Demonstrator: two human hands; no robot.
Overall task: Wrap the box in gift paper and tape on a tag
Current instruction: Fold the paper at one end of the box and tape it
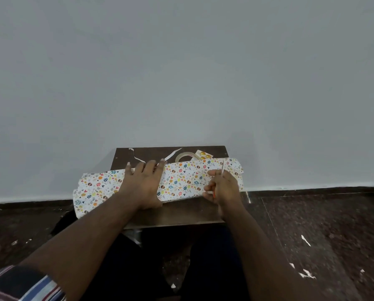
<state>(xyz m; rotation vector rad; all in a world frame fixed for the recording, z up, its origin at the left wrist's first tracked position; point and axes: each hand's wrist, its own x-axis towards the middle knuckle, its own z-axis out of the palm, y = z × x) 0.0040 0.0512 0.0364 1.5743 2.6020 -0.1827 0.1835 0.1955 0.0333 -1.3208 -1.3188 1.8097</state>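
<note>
Head view:
Paper (181, 181): patterned gift sheet lying across the small dark counter (181, 213), overhanging its left edge and curling up at the right end.
Box: not visible; I cannot tell whether it sits under the paper.
Left hand (143, 181): palm down on the paper left of centre, fingers (141, 166) straight and spread, pressing the sheet flat.
Right hand (221, 187): fingers curled around scissors (222, 169), orange handle showing low in the grip, blades pointing to the far side over the right part of the paper.
Tape (182, 157): roll on the far side of the counter, just beyond the paper.
Tag (202, 156): small card with yellow shapes right of the tape, probably the tag.
Strips (173, 154): thin white offcuts on the far counter.
Handling: the paper looks light, thin and springy, so it will likely curl back and tear easily; best held flat under the palm near the cut line, not pinched at a loose edge.
</note>
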